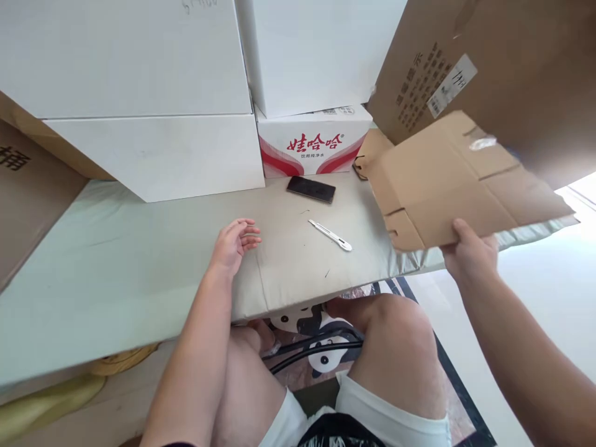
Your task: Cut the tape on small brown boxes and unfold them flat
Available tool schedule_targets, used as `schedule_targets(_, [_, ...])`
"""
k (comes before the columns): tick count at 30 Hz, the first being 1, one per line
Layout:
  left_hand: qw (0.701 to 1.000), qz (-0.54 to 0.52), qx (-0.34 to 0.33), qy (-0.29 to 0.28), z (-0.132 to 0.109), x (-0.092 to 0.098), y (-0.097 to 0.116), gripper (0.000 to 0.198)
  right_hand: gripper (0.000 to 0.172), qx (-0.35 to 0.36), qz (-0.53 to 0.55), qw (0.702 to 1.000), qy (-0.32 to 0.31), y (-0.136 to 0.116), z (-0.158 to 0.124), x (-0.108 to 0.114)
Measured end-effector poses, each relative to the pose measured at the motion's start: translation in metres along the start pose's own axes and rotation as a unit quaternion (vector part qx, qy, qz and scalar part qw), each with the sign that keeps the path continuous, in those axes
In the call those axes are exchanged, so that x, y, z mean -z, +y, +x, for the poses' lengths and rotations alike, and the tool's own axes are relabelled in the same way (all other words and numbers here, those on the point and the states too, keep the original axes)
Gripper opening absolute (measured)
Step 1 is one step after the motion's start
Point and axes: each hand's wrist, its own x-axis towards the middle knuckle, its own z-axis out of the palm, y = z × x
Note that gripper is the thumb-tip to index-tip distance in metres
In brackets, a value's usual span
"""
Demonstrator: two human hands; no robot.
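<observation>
Right hand [470, 251] gripping the near edge of a flattened brown corrugated cardboard piece [465, 177], thumb on top, fingers out of sight underneath, clamped on the sheet. Cardboard piece held up at the right side of the work surface, tilted, its far corner over the surface edge, a strip of clear tape on its upper part. Left hand [233, 242] resting on the pale grey-green board serving as a tabletop [116, 261], palm turned inward, fingers loosely apart and slightly curled, holding nothing. Slim white utility knife [330, 235] lying flat on the board between the two hands, nearer the cardboard piece, touched by neither hand. Black smartphone [311, 189] lying face up just beyond the knife, close to a white carton with red Chinese lettering [314, 146]. Large plain white boxes [139, 93] stacked behind and to the left. Big brown cardboard box with printed text and a white label [488, 68] leaning at upper right. Bare knees and white shorts below the board edge.
</observation>
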Motion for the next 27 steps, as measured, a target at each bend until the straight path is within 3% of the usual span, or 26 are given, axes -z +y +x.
schedule_targets(5, [1.0,-0.008,0.004,-0.002,-0.002,0.001,-0.001,0.022,0.033,-0.032,-0.038,0.998,-0.036,-0.017,0.1,-0.089])
schedule_targets(7, [1.0,-0.015,-0.002,0.003,-0.003,0.004,0.002,0.023,0.031,-0.065,-0.09,0.991,-0.071,-0.017,0.116,-0.112])
schedule_targets(9, [0.999,-0.031,-0.006,0.012,-0.004,0.009,0.007,0.024,0.031,-0.064,-0.148,0.983,-0.091,-0.008,0.105,-0.124])
schedule_targets(12, [0.997,-0.073,-0.011,0.028,-0.006,0.017,0.014,0.023,0.033,0.006,-0.219,0.967,-0.129,0.014,0.054,-0.139])
schedule_targets(14, [0.993,-0.111,-0.026,0.027,-0.007,0.022,0.019,0.023,0.034,0.064,-0.239,0.948,-0.2,0.022,0.011,-0.161])
schedule_targets(16, [0.985,-0.164,-0.048,0.034,-0.006,0.027,0.023,0.025,0.032,0.12,-0.24,0.914,-0.305,0.019,-0.03,-0.199])
schedule_targets(21, [0.956,-0.281,-0.037,0.077,-0.002,0.046,0.033,0.022,0.022,0.258,-0.201,0.782,-0.531,-0.023,-0.128,-0.339])
schedule_targets(24, [0.942,-0.317,-0.023,0.108,0.001,0.068,0.038,0.019,0.021,0.327,-0.165,0.709,-0.603,-0.047,-0.188,-0.426])
schedule_targets(27, [0.923,-0.355,-0.02,0.151,0.003,0.096,0.04,0.018,0.03,0.395,-0.13,0.645,-0.642,-0.064,-0.251,-0.504])
